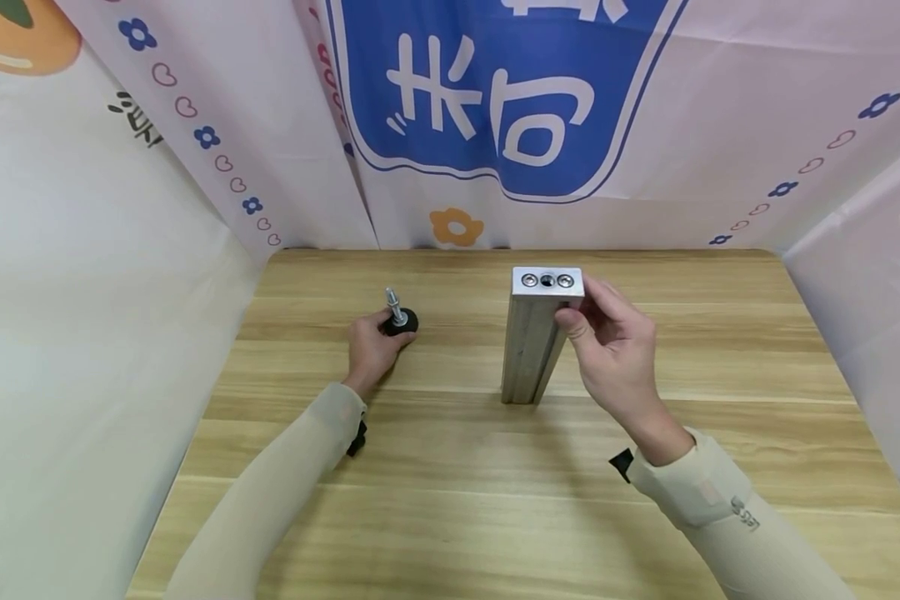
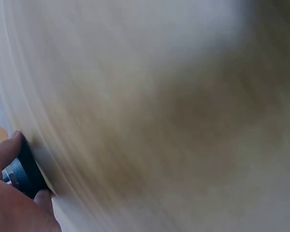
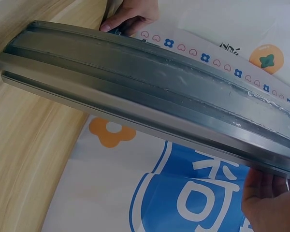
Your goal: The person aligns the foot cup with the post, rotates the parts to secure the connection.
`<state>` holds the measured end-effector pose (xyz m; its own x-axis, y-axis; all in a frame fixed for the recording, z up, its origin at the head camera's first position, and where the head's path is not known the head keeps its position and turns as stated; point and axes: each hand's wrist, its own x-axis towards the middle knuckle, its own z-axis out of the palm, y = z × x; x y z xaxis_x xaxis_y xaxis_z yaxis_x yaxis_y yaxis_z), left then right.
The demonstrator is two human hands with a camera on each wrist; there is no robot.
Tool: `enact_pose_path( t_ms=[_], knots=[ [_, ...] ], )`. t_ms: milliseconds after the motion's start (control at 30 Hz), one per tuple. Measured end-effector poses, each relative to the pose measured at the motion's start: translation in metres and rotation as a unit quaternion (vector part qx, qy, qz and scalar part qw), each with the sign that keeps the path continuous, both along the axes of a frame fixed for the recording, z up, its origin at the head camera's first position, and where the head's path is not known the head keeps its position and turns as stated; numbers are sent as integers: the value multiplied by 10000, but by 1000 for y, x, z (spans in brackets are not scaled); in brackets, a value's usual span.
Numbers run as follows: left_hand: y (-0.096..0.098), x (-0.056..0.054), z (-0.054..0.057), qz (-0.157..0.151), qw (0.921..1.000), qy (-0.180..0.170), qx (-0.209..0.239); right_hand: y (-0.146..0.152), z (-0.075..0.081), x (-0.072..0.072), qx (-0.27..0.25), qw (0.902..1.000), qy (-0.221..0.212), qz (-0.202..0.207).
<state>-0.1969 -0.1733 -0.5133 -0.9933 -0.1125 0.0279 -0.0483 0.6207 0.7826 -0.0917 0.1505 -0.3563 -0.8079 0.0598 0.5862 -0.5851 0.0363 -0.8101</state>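
My left hand [image 1: 371,348] pinches the round black base of a levelling foot [image 1: 401,320] between thumb and fingers, at the left of the table. The foot's threaded metal stud points upward. In the left wrist view the dark base [image 2: 28,169] shows between fingers and thumb at the lower left edge. My right hand [image 1: 619,354] grips a silver aluminium profile [image 1: 528,350] near its top, thumb on the near side. The profile stands upright on the table, and its end plate shows two screws with a hole between them. Grooves run along the profile [image 3: 150,96] in the right wrist view.
Both hands work over a wood-grain table [image 1: 450,500]. Behind it hangs a printed white cloth [image 1: 690,125] with a blue sign, and more pale cloth encloses the left and right sides. A dark wrist-worn piece [image 1: 357,438] shows under the left cuff.
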Motion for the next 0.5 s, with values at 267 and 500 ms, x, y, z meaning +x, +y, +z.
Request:
enact_pose_path(
  t_ms=[267, 500],
  knots=[
    [-1, 0, 2, -16, 10000, 1, 41, 1, 0, 0, -5, 10000, -2, 9],
    [-2, 1, 4, -57, 10000, 64, 38, 0, -1, 0, -30, 10000, 34, 36]
  ],
)
